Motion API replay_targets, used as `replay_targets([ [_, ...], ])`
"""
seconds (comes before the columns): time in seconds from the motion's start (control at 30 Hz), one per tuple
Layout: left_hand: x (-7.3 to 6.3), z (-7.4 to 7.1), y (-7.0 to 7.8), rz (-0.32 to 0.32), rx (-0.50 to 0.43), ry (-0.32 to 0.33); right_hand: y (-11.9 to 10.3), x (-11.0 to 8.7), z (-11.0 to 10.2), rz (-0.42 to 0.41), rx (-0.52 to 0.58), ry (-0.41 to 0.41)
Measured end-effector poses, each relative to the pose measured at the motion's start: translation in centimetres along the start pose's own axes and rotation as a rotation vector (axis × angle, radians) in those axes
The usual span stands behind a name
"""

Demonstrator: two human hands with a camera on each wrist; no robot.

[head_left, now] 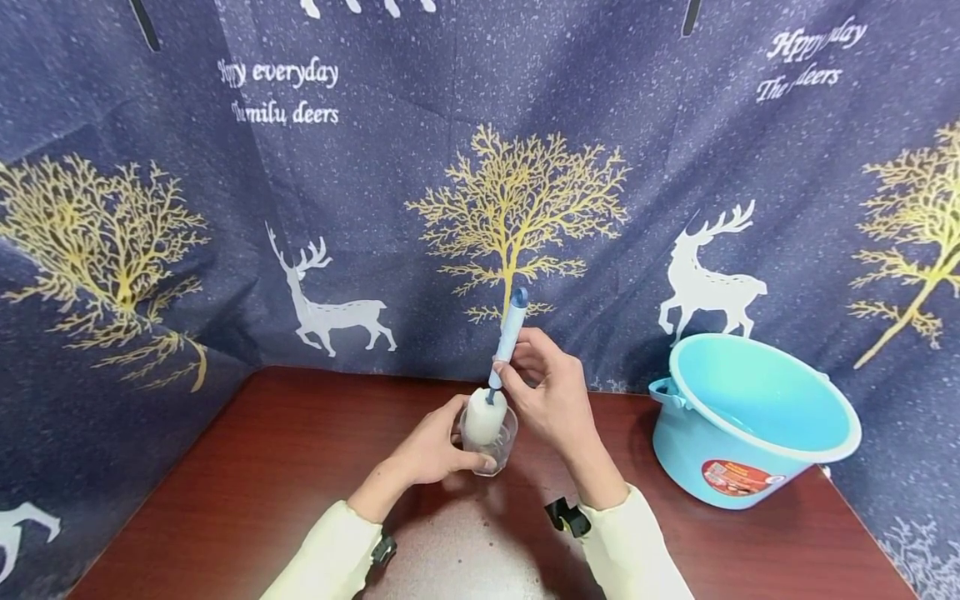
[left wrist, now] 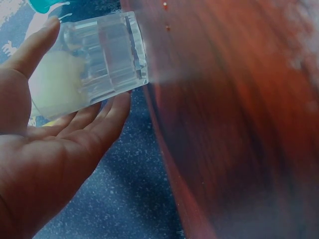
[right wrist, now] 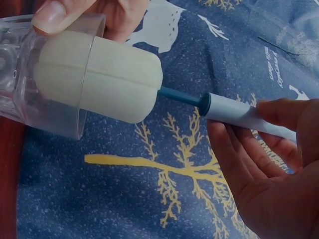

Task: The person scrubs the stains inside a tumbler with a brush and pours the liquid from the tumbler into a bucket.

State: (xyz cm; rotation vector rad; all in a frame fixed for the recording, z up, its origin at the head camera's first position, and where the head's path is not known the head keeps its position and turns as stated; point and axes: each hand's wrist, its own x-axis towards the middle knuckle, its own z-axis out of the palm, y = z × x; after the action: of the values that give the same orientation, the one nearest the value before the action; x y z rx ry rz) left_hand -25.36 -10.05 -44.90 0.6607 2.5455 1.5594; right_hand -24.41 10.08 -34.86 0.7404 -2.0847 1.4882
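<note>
**A sponge brush (right wrist: 119,77) sits partway inside a clear cup (left wrist: 107,57), one hand on each**

Nearest to me are two pale cream sleeves (head_left: 637,550), with a small dark device (head_left: 567,517) at each wrist. Beyond them, the left hand (head_left: 431,450) wraps the faceted, see-through cup, thumb on one side and fingers curved round the other. The right hand (head_left: 551,392) pinches the brush's pale blue handle (head_left: 510,337) between thumb and fingers, its looped end pointing up and away.

The off-white sponge head is only partly inside the cup: its top stands above the rim, and its lower end stops short of the thick base. I cannot tell whether the cup touches the table.

To work the sponge well here, I would judge, the left hand needs a steady, even hold, since smooth clear plastic or glass could slip if damp. The handle is best kept in line with the cup's middle, so that the soft head presses evenly on the wall; a slow push with a twist should reach lower, while a hard sideways lever could tip the cup.

Around them spreads a reddish-brown wooden table (head_left: 300,467). To the right stands a light blue bucket (head_left: 675,454). Behind everything hangs a navy cloth (head_left: 585,75) printed with white deer and golden trees.
</note>
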Motion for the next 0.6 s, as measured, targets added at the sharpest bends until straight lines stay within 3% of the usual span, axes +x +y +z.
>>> replay_targets([
  [0.6, 0.04, 0.06, 0.04, 0.008, -0.038, -0.006, -0.35, 0.18, -0.5, -0.026, -0.046, 0.017],
])
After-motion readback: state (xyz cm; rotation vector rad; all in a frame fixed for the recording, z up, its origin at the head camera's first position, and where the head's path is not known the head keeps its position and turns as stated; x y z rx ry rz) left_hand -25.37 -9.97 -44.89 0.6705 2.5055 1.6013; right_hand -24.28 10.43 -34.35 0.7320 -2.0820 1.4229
